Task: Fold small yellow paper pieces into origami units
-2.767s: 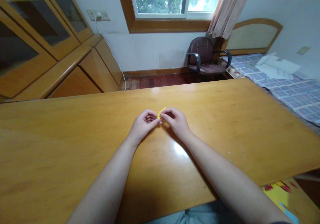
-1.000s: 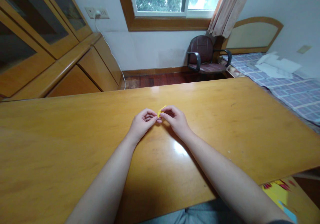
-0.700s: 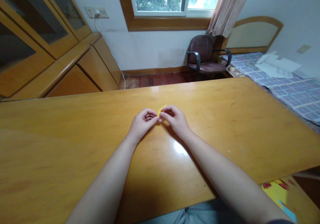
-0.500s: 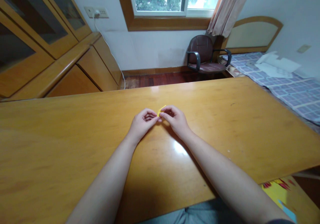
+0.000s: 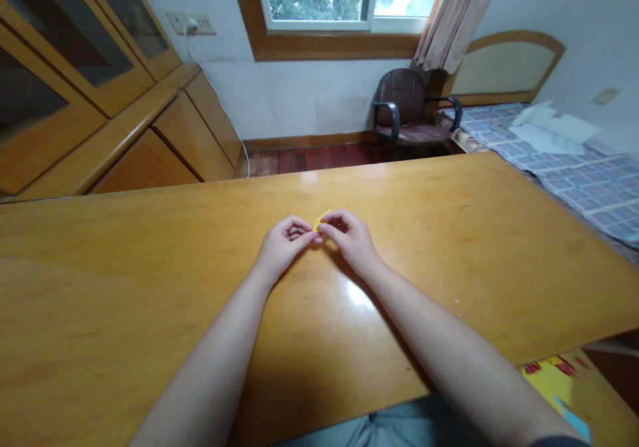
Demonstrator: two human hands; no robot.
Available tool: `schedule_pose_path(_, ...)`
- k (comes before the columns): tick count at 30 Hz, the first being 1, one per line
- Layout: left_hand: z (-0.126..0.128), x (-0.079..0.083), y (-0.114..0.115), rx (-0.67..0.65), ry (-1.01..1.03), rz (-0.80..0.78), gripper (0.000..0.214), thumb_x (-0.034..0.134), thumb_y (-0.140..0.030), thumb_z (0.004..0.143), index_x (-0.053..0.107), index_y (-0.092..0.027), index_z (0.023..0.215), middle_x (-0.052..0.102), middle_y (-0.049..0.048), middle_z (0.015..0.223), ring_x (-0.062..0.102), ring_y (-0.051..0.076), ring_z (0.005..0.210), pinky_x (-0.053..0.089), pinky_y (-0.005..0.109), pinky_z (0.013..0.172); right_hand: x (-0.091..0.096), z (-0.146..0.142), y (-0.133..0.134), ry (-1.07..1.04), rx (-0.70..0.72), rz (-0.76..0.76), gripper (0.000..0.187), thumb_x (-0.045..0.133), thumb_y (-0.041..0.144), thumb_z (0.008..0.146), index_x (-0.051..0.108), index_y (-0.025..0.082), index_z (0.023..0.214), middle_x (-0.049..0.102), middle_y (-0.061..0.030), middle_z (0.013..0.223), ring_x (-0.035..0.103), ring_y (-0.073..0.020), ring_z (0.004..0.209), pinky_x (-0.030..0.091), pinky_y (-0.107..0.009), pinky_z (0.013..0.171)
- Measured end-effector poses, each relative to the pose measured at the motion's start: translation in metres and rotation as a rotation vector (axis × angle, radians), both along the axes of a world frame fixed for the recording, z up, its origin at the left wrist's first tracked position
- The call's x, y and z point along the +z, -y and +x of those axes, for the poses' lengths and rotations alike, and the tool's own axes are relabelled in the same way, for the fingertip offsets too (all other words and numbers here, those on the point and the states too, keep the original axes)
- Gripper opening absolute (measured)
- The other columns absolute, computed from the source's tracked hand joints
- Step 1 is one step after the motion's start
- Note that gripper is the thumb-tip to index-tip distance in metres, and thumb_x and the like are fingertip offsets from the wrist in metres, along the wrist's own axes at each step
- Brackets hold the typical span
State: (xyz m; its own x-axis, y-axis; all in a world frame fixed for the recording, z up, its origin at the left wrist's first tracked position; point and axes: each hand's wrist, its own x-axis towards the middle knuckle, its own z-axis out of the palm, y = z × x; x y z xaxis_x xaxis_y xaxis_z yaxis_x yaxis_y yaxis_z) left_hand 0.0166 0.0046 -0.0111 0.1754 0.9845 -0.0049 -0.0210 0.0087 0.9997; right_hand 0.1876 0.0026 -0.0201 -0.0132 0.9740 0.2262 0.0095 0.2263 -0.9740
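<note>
A small yellow paper piece (image 5: 320, 220) sticks up between my two hands at the middle of the wooden table (image 5: 150, 281). My left hand (image 5: 282, 247) rests on the table with its fingers curled and pinching the paper from the left. My right hand (image 5: 352, 241) meets it fingertip to fingertip, also closed in a pinch on the same paper. Most of the paper is hidden by my fingers.
Wooden cabinets with glass doors (image 5: 74, 88) stand at the left. A dark office chair (image 5: 407, 111) sits beyond the table under the window. A bed with a checked cover (image 5: 574, 174) and white sheets lies at the right. Colourful paper (image 5: 559, 384) shows below the table's near right corner.
Nothing but a slight shift of the view; both hands stay pinched on the yellow paper in the same spot.
</note>
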Motion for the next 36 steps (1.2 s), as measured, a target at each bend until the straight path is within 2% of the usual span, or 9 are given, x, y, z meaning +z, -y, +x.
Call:
schedule_pose_path(10, 0.0008, 0.0045, 0.0005, -0.010, 0.031, -0.012, 0.032, 0.082, -0.035, 0.069, 0.060, -0.017, 0.081, 0.073, 0.0014, 0.075, 0.074, 0.019, 0.074, 0.056, 0.030, 0.075, -0.0029, 0.0003, -0.0011, -0.017, 0.006, -0.021, 0.017, 0.072, 0.033, 0.079, 0.069, 0.020, 0.089, 0.071, -0.0026, 0.086, 0.065, -0.0175, 0.080, 0.051, -0.032, 0.078)
schedule_pose_path(17, 0.0005, 0.0015, -0.0015, -0.007, 0.021, 0.018, 0.030, 0.082, -0.035, 0.070, 0.060, -0.017, 0.082, 0.072, 0.0009, 0.074, 0.073, 0.017, 0.072, 0.055, 0.028, 0.073, -0.0039, 0.0010, -0.0023, 0.017, 0.046, -0.003, 0.015, 0.072, 0.033, 0.079, 0.069, 0.020, 0.087, 0.071, -0.0023, 0.085, 0.064, -0.0174, 0.079, 0.051, -0.032, 0.078)
schedule_pose_path(24, 0.0006, 0.0028, -0.0007, 0.028, 0.043, 0.011, 0.031, 0.082, -0.033, 0.069, 0.059, -0.017, 0.081, 0.070, 0.0004, 0.072, 0.072, 0.018, 0.071, 0.055, 0.029, 0.071, -0.0036, 0.0002, -0.0022, -0.102, 0.087, -0.026, 0.017, 0.063, 0.035, 0.087, 0.066, 0.022, 0.096, 0.070, -0.0015, 0.088, 0.067, -0.0161, 0.079, 0.053, -0.031, 0.080)
schedule_pose_path(36, 0.0019, 0.0048, 0.0001, 0.021, 0.002, 0.042, 0.030, 0.081, -0.034, 0.070, 0.058, -0.018, 0.080, 0.069, -0.0003, 0.071, 0.072, 0.017, 0.070, 0.055, 0.028, 0.070, -0.0060, -0.0007, -0.0038, -0.079, 0.082, -0.043, 0.017, 0.069, 0.033, 0.080, 0.064, 0.021, 0.092, 0.067, -0.0001, 0.087, 0.062, -0.0160, 0.081, 0.052, -0.032, 0.082)
